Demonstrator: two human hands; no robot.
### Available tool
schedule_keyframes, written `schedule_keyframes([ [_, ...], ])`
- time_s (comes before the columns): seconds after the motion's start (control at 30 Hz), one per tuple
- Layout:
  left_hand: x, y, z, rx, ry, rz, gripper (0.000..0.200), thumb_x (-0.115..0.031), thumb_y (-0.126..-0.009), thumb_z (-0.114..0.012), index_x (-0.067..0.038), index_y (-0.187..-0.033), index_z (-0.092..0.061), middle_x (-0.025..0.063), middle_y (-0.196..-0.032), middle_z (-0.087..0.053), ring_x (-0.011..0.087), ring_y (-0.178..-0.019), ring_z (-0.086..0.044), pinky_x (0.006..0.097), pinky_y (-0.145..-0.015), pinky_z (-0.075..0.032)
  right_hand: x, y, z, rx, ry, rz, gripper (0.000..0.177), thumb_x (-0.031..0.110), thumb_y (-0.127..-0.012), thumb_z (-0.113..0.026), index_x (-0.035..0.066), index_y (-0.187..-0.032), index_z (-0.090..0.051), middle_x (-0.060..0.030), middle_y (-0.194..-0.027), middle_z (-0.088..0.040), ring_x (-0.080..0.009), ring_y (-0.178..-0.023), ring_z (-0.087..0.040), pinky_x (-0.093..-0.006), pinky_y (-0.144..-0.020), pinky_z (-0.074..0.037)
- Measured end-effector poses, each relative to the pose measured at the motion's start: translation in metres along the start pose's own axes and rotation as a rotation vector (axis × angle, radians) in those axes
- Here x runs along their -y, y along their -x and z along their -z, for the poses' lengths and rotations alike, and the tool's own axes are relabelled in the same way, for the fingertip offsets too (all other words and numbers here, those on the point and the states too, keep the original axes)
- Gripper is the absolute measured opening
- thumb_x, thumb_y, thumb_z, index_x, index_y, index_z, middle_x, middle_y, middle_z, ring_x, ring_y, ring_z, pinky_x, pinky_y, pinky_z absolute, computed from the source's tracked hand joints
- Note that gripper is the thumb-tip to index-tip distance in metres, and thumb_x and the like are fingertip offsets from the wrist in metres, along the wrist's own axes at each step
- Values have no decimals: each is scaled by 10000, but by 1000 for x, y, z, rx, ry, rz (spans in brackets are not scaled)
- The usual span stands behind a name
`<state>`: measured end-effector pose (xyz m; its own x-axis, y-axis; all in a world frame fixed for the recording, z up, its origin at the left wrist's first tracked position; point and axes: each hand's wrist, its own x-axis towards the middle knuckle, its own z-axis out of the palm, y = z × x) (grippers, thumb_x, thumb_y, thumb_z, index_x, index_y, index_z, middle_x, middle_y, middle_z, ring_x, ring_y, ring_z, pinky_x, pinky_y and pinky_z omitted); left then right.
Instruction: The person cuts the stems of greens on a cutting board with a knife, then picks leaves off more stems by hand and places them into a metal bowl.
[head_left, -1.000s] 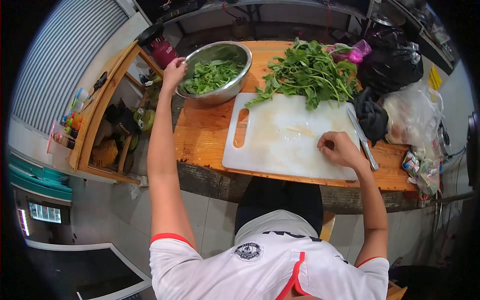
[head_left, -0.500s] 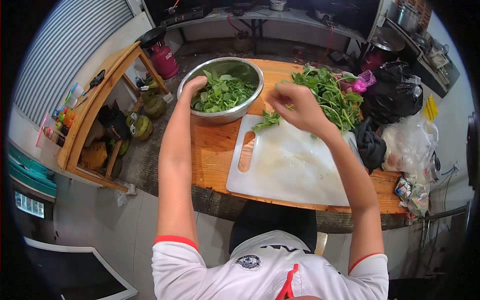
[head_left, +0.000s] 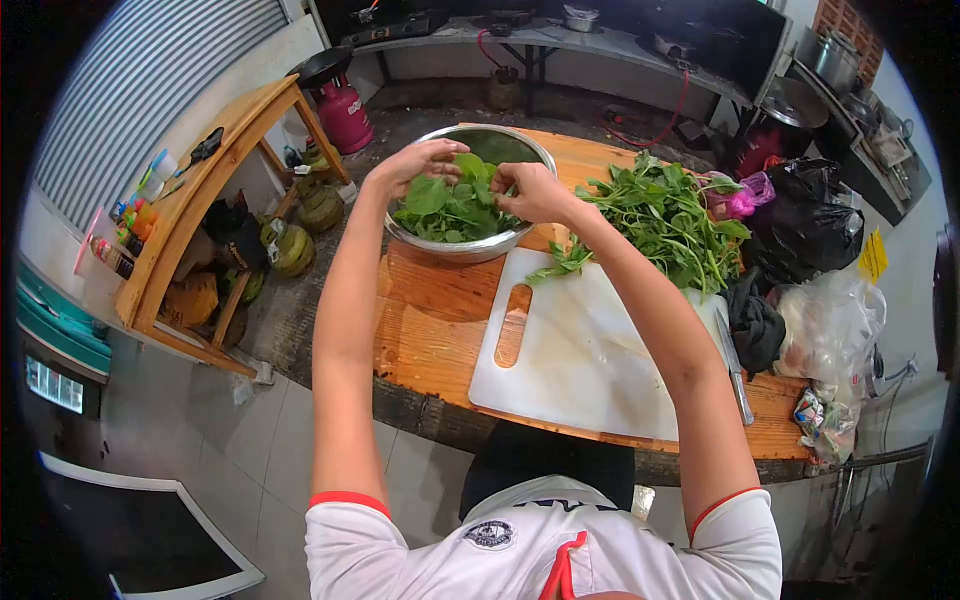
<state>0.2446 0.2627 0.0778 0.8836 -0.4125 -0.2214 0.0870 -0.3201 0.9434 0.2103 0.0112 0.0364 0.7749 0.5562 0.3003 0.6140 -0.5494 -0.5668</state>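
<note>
A steel bowl (head_left: 470,250) with loose leafy greens (head_left: 445,215) in it stands at the table's far left. Over its left side is my left hand (head_left: 420,166), fingers stretched out toward the right and touching the upper leaves. My right hand (head_left: 530,192) is above the bowl's right side, its fingers pinched on a leafy sprig (head_left: 475,177) that rises between both hands. Closer to me lies a white cutting board (head_left: 580,350) with a handle slot. A bunch of leafy greens (head_left: 665,215) lies across its far edge, with a small loose sprig (head_left: 563,262) to the left.
A knife (head_left: 735,365) rests along the board's right edge. Black (head_left: 805,215) and clear plastic bags (head_left: 825,325) crowd the table's right end, near a pink bag (head_left: 740,197). Left of the table are a wooden shelf (head_left: 235,130) and gas cylinders (head_left: 343,118).
My right hand has moved left from above the board to the bowl. My left hand has come up from the bowl's left rim, and some leaves are lifted. The view has shifted slightly.
</note>
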Motion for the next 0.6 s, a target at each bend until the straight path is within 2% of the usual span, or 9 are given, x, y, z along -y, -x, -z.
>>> schedule_keyframes([
  [0.07,2,-4,5,39,124,-72,363,-297,-1054,-519,-74,-1320,-628,70,-1294,-605,178,-1141,-614,359,-972,-535,1,-1,7,-190,14,13,217,183,-854,-720,22,-997,-692,-143,-875,-720,-263,-801,-694,-388,-749,-541],
  [0.1,-2,-3,3,-15,92,-86,360,-277,-1046,-525,-71,-1324,-623,71,-1287,-612,179,-1122,-625,353,-964,-537,7,-1,15,-285,21,21,196,184,-854,-725,19,-955,-695,-129,-818,-722,-251,-764,-694,-384,-724,-542],
  [0.17,-7,0,-2,-126,25,-114,360,-239,-1028,-538,-64,-1334,-614,73,-1273,-625,181,-1085,-647,339,-949,-542,14,-4,31,-366,-36,-42,221,195,-852,-736,31,-1000,-730,-132,-840,-737,-234,-750,-706,-381,-722,-546],
  [0.27,15,-20,19,-110,-580,44,416,-127,-894,-594,-55,-1300,-649,114,-1141,-678,176,-1057,-662,335,-913,-543,8,-9,43,-413,-35,-56,213,197,-850,-732,40,-988,-775,-130,-867,-759,-236,-793,-730,-373,-746,-557],
  [0.37,23,-8,-3,-131,-864,77,470,-94,-824,-593,-30,-1284,-662,113,-1110,-710,179,-1057,-653,337,-918,-515,11,2,43,-352,55,-207,209,211,-856,-700,48,-958,-784,-160,-898,-761,-300,-859,-743,-419,-785,-563],
  [0.4,16,-3,-7,-96,-901,131,442,-148,-866,-587,-32,-1285,-668,98,-1163,-714,194,-1042,-654,339,-884,-509,9,4,41,-341,64,-161,214,217,-858,-720,40,-958,-785,-139,-867,-763,-250,-800,-732,-377,-756,-563],
  [0.5,7,0,-9,-195,-631,61,391,-198,-926,-541,-42,-1253,-688,69,-1156,-714,193,-1062,-656,315,-895,-489,3,19,39,-340,-30,-168,208,215,-858,-718,51,-961,-792,-144,-864,-763,-248,-805,-734,-379,-753,-565],
  [0.53,1,3,-9,-138,-447,30,362,-247,-979,-498,-45,-1200,-702,54,-1139,-709,194,-1040,-669,311,-935,-465,4,22,42,-340,-80,-198,254,221,-872,-712,34,-1030,-779,-130,-850,-763,-251,-809,-739,-386,-761,-569],
  [0.6,-13,12,-13,-104,-223,56,332,-246,-1009,-507,-51,-1212,-683,37,-1130,-701,180,-1030,-662,335,-887,-476,6,29,46,-343,-252,-245,297,244,-879,-706,42,-1089,-761,-171,-927,-759,-292,-874,-734,-409,-812,-565],
])
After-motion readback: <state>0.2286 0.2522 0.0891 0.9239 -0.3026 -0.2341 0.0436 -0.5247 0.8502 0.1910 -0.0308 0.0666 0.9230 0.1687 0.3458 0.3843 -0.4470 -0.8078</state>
